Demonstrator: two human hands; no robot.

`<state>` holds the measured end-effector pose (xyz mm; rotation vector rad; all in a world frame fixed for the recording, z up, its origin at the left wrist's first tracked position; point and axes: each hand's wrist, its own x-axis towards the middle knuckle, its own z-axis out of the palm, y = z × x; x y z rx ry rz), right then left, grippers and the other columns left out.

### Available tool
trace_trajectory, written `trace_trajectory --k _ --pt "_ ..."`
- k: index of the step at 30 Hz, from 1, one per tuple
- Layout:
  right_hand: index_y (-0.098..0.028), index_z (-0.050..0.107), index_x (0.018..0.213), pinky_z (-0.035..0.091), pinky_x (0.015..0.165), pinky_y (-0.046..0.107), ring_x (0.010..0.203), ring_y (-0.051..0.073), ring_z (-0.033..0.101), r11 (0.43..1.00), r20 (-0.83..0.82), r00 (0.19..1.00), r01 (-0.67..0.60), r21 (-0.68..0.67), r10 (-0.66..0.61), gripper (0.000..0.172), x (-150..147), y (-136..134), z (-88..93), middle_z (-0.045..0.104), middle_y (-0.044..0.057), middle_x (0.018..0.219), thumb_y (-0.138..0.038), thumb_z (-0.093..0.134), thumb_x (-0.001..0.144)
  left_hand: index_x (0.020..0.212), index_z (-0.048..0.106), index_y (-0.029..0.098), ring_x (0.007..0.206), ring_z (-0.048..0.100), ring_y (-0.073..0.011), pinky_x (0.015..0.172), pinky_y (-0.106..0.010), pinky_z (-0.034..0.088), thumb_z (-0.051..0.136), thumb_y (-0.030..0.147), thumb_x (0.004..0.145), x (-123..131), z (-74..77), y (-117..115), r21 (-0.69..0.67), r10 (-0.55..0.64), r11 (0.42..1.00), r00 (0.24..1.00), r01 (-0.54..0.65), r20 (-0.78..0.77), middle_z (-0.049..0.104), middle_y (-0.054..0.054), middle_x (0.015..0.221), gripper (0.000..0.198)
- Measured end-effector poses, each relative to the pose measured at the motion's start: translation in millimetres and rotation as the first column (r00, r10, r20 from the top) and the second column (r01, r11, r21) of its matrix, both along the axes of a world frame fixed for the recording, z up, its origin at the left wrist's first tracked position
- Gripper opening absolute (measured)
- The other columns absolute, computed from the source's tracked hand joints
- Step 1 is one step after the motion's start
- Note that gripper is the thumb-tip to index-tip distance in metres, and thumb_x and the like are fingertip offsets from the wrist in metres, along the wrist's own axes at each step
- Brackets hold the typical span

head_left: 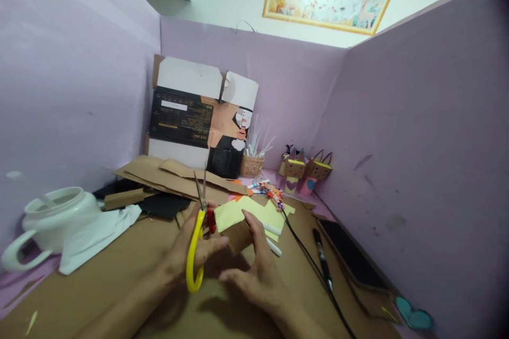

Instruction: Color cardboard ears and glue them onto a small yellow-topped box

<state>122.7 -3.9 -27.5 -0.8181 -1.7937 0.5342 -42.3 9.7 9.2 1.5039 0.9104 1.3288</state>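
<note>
- One pair of scissors (198,233) with yellow handles sits in the left hand (181,260), fingers curled around the loops.
- Its long axis runs away from the person, tips pointing at the back wall, blades slightly apart.
- The right hand (254,275), just right of the scissors, pinches one cardboard piece (238,237).
- Behind the scissors are two box figures (295,168) and one basket (251,166) holding white sticks, maybe straws.
- One white jug (51,217) is well left of the scissors; can't tell what's inside.
</note>
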Motion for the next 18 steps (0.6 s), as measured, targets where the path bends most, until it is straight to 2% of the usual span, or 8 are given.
trace_trajectory --k 3,5,8,11,14,18 --pt "-0.027 0.025 0.136 0.031 0.104 0.045 0.129 0.03 0.032 0.979 -0.218 0.972 -0.123 -0.162 0.086 0.089 4.1 4.3 3.7 0.031 0.011 0.142 -0.052 0.07 0.064 0.105 0.041 0.021 0.102 0.055 -0.0263 0.085 -0.037 0.046 0.068 0.017 0.063 -4.5 7.1 -3.2 0.045 -0.051 0.998 0.998 0.053 -0.046 0.055 -0.008 0.11 0.051" --pt "-0.029 0.025 0.137 0.035 0.102 0.045 0.13 0.029 0.031 0.963 -0.304 0.947 -0.171 -0.207 0.103 0.09 6.9 7.2 6.1 0.028 0.01 0.144 -0.057 0.069 0.062 0.105 0.044 0.023 0.102 0.055 -0.0267 0.087 -0.038 0.045 0.065 0.015 0.063 -5.7 8.9 -8.0 0.082 -0.057 0.994 0.989 0.069 -0.14 0.056 -0.007 0.112 0.048" --pt "-0.029 0.026 0.137 0.035 0.101 0.046 0.13 0.03 0.031 0.953 -0.286 0.952 -0.184 -0.242 0.111 0.095 9.7 7.6 9.7 0.029 0.011 0.144 -0.053 0.073 0.058 0.11 0.046 0.025 0.103 0.056 -0.0272 0.089 -0.039 0.045 0.059 0.011 0.064 -7.1 5.5 -13.9 0.158 -0.029 0.985 0.966 0.072 -0.259 0.056 -0.005 0.116 0.05" --pt "-0.025 0.03 0.137 0.036 0.1 0.045 0.125 0.031 0.038 0.943 -0.204 0.973 -0.168 -0.286 0.111 0.096 10.1 4.7 13.3 0.036 0.012 0.14 -0.044 0.078 0.056 0.114 0.043 0.027 0.104 0.057 -0.0268 0.089 -0.037 0.046 0.055 0.007 0.062 -9.3 0.6 -14.7 0.2 -0.035 0.973 0.935 0.112 -0.352 0.057 -0.004 0.117 0.057" --pt "-0.022 0.038 0.131 0.04 0.097 0.042 0.119 0.029 0.046 0.953 -0.162 0.984 -0.111 -0.281 0.067 0.085 8.5 2.9 16.4 0.044 0.012 0.134 -0.035 0.079 0.056 0.116 0.041 0.027 0.107 0.055 -0.0268 0.091 -0.037 0.045 0.055 0.008 0.064 -9.4 1.3 -13.9 0.216 -0.036 0.968 0.925 0.127 -0.379 0.055 -0.005 0.121 0.057" --pt "-0.022 0.045 0.119 0.045 0.092 0.036 0.11 0.024 0.053 0.976 -0.192 0.981 -0.037 -0.216 -0.005 0.069 5.0 3.4 20.6 0.053 0.009 0.121 -0.023 0.075 0.057 0.115 0.043 0.026 0.11 0.052 -0.0277 0.095 -0.039 0.043 0.059 0.016 0.066 -7.4 5.7 -13.5 0.213 -0.026 0.971 0.928 0.112 -0.372 0.055 -0.005 0.121 0.053"
